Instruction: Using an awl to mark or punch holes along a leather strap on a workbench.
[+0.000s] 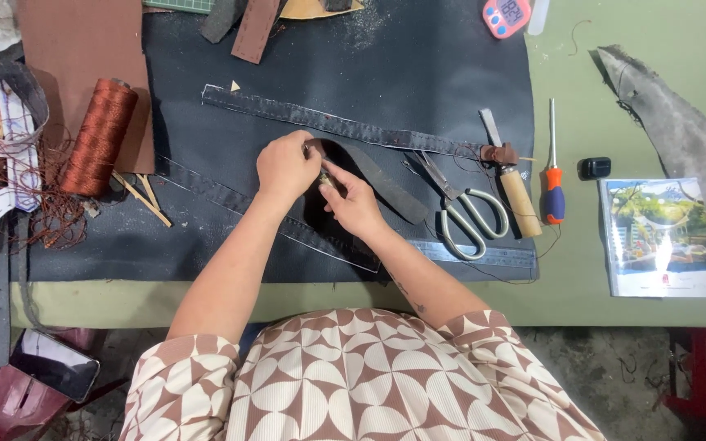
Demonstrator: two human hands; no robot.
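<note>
Brown-and-cream patterned sleeves lowest in frame. Mid-frame, left hand (285, 167) grip pinches the curved dark leather strap (386, 181) on the black mat (418, 73); right hand (353, 204) grip pinches a small brass fitting (325, 180) against it. Fitting apparently not seated; steel scissors (463, 214) idle right.

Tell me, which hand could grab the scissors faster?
The right hand. The scissors lie just to its right on the black mat, while the left hand sits farther away, pinching the leather strap.
</note>
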